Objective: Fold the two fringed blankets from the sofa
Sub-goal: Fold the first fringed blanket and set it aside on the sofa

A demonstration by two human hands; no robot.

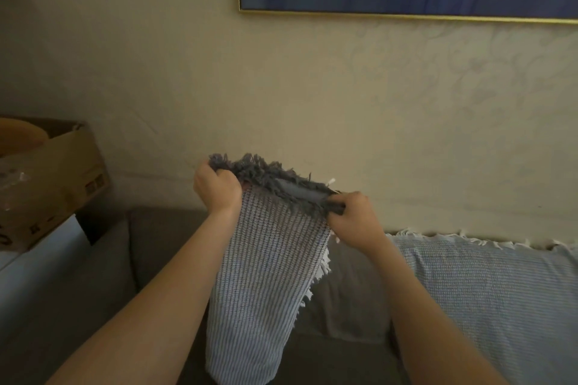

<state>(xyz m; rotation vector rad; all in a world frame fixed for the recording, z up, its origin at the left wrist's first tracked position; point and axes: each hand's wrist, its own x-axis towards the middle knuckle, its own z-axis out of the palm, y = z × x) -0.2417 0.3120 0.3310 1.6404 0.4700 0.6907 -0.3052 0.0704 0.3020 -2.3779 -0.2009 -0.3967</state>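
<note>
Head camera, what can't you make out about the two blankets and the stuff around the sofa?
All in the head view:
Held blanket: far side hidden behind its own front face.
Left hand and right hand: fingertips hidden in the fringe and cloth.
Second blanket on the sofa: runs off the right edge.
Cardboard box: contents dim, blurred, cut by the left edge.
</note>
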